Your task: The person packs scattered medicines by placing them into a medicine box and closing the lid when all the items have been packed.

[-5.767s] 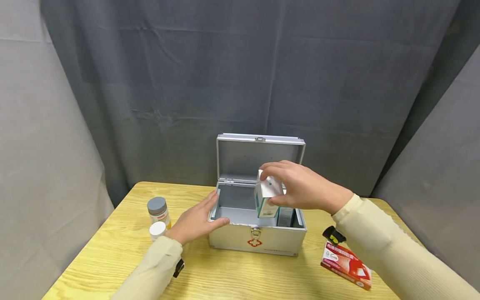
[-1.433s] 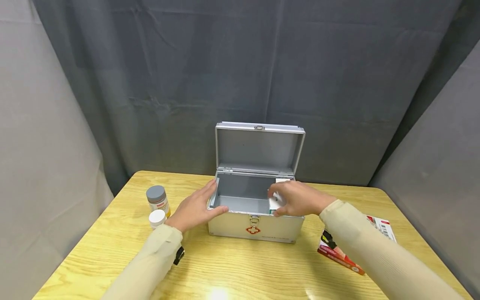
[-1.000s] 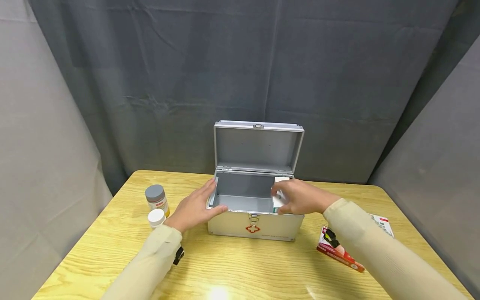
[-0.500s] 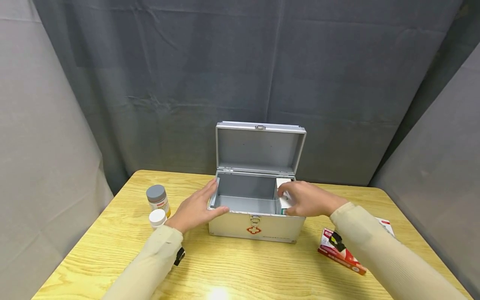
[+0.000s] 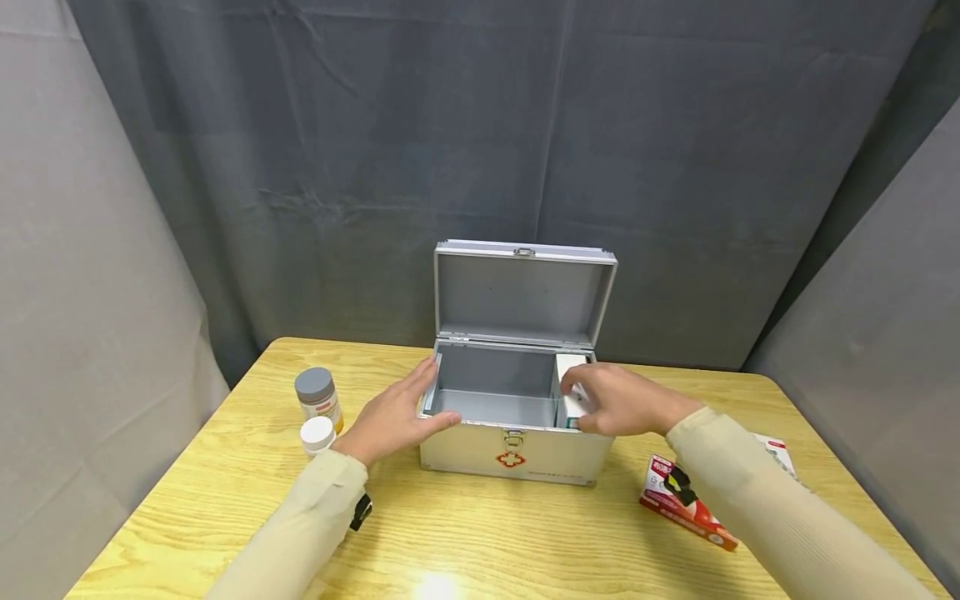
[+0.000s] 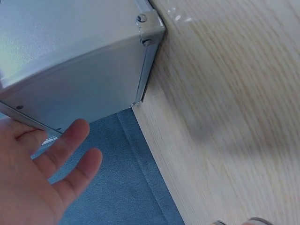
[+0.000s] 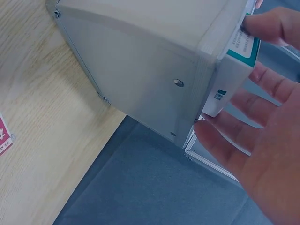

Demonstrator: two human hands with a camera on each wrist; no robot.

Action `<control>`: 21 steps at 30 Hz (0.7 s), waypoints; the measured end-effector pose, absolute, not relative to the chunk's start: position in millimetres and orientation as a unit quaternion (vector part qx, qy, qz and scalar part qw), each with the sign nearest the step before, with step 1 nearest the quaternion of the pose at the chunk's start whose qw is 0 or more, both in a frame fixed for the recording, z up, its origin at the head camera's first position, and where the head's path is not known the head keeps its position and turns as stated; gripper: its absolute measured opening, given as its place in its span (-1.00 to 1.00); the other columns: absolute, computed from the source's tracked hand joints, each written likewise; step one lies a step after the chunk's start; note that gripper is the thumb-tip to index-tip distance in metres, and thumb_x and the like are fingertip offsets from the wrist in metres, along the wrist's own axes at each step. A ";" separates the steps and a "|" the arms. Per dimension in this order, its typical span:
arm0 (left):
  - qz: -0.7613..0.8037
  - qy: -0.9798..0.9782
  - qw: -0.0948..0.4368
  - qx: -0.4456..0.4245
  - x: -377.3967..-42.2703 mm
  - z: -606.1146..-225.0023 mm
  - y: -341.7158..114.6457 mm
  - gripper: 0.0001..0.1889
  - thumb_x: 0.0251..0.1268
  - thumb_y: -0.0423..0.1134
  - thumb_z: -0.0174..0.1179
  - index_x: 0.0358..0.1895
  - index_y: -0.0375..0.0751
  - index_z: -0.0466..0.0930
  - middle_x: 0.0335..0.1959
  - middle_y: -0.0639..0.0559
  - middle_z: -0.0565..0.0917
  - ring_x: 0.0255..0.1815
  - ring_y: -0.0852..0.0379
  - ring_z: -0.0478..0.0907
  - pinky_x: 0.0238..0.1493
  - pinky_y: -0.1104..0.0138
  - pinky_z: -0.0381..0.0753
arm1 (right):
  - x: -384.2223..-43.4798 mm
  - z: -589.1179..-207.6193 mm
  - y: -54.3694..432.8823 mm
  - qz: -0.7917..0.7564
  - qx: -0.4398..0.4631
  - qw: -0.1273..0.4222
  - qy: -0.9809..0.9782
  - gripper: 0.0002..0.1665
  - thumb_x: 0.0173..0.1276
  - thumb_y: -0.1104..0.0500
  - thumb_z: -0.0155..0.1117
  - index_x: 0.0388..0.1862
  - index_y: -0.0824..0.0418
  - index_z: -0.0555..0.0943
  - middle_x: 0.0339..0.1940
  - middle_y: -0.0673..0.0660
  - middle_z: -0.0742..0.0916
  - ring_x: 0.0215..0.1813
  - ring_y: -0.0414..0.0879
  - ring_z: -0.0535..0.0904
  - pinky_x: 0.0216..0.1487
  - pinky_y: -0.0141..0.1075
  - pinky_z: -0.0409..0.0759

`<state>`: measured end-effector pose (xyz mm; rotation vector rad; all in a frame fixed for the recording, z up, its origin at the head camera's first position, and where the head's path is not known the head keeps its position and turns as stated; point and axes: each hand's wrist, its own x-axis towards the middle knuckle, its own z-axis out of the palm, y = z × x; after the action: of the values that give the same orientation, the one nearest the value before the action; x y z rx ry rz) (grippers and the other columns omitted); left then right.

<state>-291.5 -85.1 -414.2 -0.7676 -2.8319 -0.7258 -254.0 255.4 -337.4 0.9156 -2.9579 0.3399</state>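
Observation:
An aluminium first-aid case [image 5: 465, 454] with a red cross stands on the table, its lid [image 5: 521, 296] raised. My right hand [image 5: 626, 402] grips a white medicine box [image 5: 570, 367] with green trim at the right end inside the case. In the right wrist view, thumb and fingers lie on either side of the medicine box [image 7: 229, 84], which sits partly above the rim. My left hand [image 5: 393, 421] rests against the case's left rim, fingers extended and thumb over the front edge. The left wrist view shows those fingers [image 6: 70, 140] at the case's side wall.
A grey-capped bottle [image 5: 318, 396] and a white-capped bottle [image 5: 317, 433] stand left of the case. A red-and-white medicine box [image 5: 686, 517] lies on the right, partly under the right sleeve [image 5: 787, 500]. A grey curtain [image 5: 375, 167] hangs behind the table.
The white medicine box, earlier held above the case, is now down inside it. Over the last second my right hand has shifted it right, towards the end wall. My left hand has stayed put.

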 end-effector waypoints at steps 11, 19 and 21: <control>-0.230 -0.939 0.050 -0.250 -291.3 -409.6 -84.4 0.03 0.21 0.52 0.01 0.61 -0.03 0.00 0.66 0.16 -0.05 0.62 0.00 0.09 0.50 -0.05 0.29 | -254.5 -336.0 258.4 0.112 0.289 -0.003 -0.951 -0.47 0.01 0.22 0.38 0.05 0.26 0.61 -0.14 0.11 0.71 -0.26 -0.16 0.55 -0.25 -0.29 0.55; -0.230 -0.941 0.041 -0.247 -289.7 -407.1 -84.2 0.03 0.21 0.50 0.02 0.61 -0.02 -0.02 0.67 0.15 -0.07 0.62 -0.01 0.10 0.49 -0.05 0.30 | -256.6 -334.9 259.9 0.120 0.291 -0.026 -0.949 -0.53 0.10 0.24 0.38 0.05 0.22 0.62 -0.18 0.07 0.71 -0.27 -0.16 0.54 -0.25 -0.32 0.51; -0.233 -0.939 0.041 -0.248 -288.9 -407.4 -84.1 0.03 0.22 0.49 0.03 0.61 -0.03 -0.02 0.67 0.14 -0.07 0.62 -0.02 0.11 0.49 -0.06 0.31 | -256.6 -334.0 259.9 0.123 0.288 -0.036 -0.949 -0.54 0.11 0.24 0.39 0.05 0.22 0.62 -0.17 0.07 0.71 -0.26 -0.15 0.54 -0.23 -0.31 0.51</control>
<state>-288.9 -84.1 -407.4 -0.7589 -2.8776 -0.7143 -256.6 259.9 -334.0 0.9248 -3.0512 0.3958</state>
